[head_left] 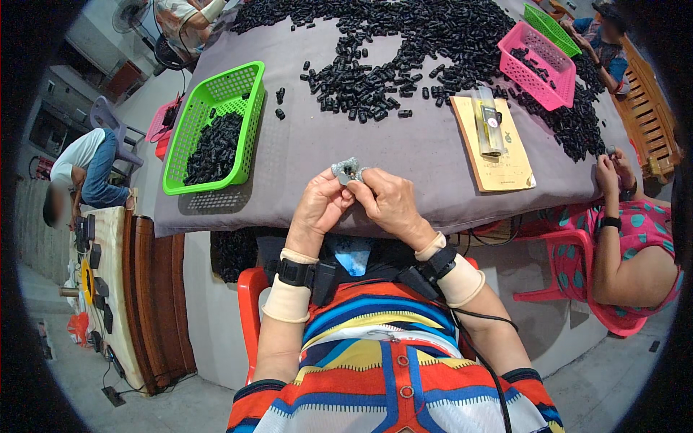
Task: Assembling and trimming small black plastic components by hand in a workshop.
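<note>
Basket (251,124), green, black parts (214,149) inside

I am seeing writing (498,164) on the yellow booklet (517,148) and a pale round label (493,123) on the clear case (490,142), seemingly too small for reading.

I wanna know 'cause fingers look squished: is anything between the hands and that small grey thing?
Nothing visible: the bare left hand and bare right hand touch the small, uneven grey piece directly. The bright green, rectangular plastic basket stands apart, to the left.
</note>
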